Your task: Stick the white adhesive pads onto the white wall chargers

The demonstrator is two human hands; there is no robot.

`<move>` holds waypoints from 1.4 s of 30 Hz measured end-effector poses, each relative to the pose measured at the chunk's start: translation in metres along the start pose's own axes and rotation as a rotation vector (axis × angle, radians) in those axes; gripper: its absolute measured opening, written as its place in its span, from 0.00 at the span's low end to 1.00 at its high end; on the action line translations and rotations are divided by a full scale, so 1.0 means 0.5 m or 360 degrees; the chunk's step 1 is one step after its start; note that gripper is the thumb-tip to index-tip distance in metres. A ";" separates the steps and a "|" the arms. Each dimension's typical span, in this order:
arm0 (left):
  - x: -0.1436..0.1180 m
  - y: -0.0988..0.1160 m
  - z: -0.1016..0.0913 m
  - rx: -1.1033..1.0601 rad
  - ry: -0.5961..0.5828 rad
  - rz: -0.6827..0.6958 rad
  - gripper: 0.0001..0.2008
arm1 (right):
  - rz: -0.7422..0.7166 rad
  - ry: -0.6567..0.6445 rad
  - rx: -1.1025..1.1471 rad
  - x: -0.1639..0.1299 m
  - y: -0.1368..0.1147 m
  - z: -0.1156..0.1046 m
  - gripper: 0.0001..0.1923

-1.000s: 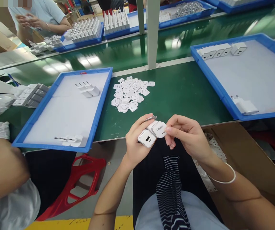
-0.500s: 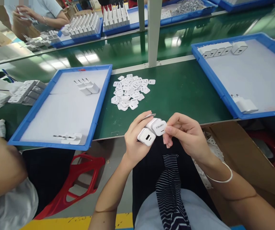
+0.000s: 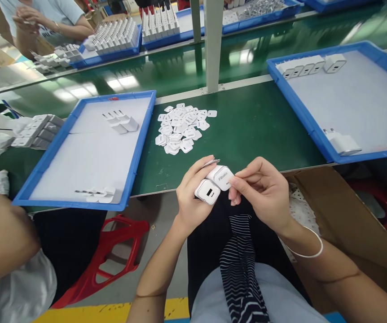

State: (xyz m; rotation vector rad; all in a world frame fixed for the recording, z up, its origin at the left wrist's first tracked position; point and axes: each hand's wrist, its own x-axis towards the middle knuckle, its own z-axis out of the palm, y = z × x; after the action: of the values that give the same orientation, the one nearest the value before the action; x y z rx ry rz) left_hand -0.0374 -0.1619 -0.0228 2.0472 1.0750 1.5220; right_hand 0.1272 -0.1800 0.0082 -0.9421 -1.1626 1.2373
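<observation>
My left hand [image 3: 190,197] grips two white charger plugs [image 3: 213,184] side by side, just in front of the green table's near edge; one shows a port, the other a printed logo. My right hand [image 3: 264,190] pinches the right edge of the logo plug with thumb and forefinger, apparently on a thin film or label. A pile of small white labels [image 3: 181,128] lies on the green mat beyond my hands.
A blue tray [image 3: 139,148] at the left holds a few plugs [image 3: 121,122]. Another blue tray [image 3: 297,107] at the right holds a row of plugs [image 3: 310,66] and one lone plug [image 3: 342,142]. A cardboard box [image 3: 348,224] sits at my right. A co-worker's arm [image 3: 1,237] is at far left.
My hands and the plugs have stayed almost still; the view shifted slightly. The right fingers moved a little along the logo plug's edge.
</observation>
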 end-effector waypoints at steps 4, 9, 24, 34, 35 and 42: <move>0.002 0.000 0.003 -0.0064 0.0006 0.0001 0.21 | -0.0008 0.0027 0.0034 -0.002 0.000 0.000 0.07; 0.002 0.000 0.000 0.0007 0.0007 0.0018 0.20 | 0.0113 -0.0017 0.0060 -0.002 -0.003 -0.004 0.06; 0.003 0.000 -0.003 0.0079 -0.0025 0.0097 0.19 | 0.0177 -0.0026 0.0079 0.002 -0.010 -0.005 0.05; 0.001 -0.005 -0.006 0.0129 -0.0038 0.0155 0.19 | 0.0232 -0.0008 0.0055 0.002 -0.012 -0.004 0.08; 0.001 -0.005 -0.005 0.0127 -0.0037 0.0150 0.19 | 0.0232 0.0000 0.0036 0.002 -0.012 -0.004 0.08; 0.000 -0.005 0.001 0.0105 -0.0053 0.0045 0.18 | 0.0193 0.0078 -0.0080 0.005 -0.002 -0.001 0.09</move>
State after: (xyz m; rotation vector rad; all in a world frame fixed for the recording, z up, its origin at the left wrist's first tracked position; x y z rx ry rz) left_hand -0.0380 -0.1603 -0.0247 2.1327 1.1016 1.4792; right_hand 0.1279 -0.1779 0.0094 -1.0884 -1.1157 1.2791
